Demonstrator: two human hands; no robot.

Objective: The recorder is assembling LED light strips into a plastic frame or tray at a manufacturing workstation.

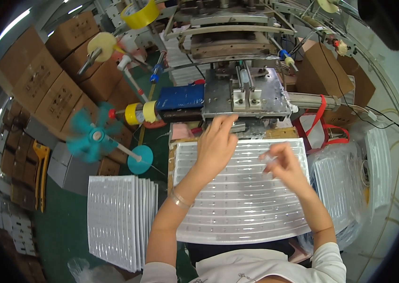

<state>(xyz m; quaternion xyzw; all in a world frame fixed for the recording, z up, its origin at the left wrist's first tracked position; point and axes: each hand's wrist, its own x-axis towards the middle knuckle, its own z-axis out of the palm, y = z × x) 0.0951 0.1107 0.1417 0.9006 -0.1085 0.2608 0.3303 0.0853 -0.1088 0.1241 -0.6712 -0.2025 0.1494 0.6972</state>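
My left hand (216,147) reaches over the far edge of a white ridged tray (237,207), its fingers stretched toward the front edge of the metal machine plate (218,99). The fingertips are at or close to that edge; I cannot tell whether they touch it. My right hand (285,167) is over the right part of the tray, slightly blurred. Between its thumb and fingers is a small clear piece (269,159), too smeared to name. Rows of small clear pieces seem to lie along the tray's grooves.
A stack of similar trays (112,217) stands at the left. Behind it are a teal fan (96,135) with turning blades and stacked cardboard boxes (37,75). A blue box (180,96) sits beside the machine plate. Plastic-wrapped trays (336,184) and a red-handled bag (315,132) are right.
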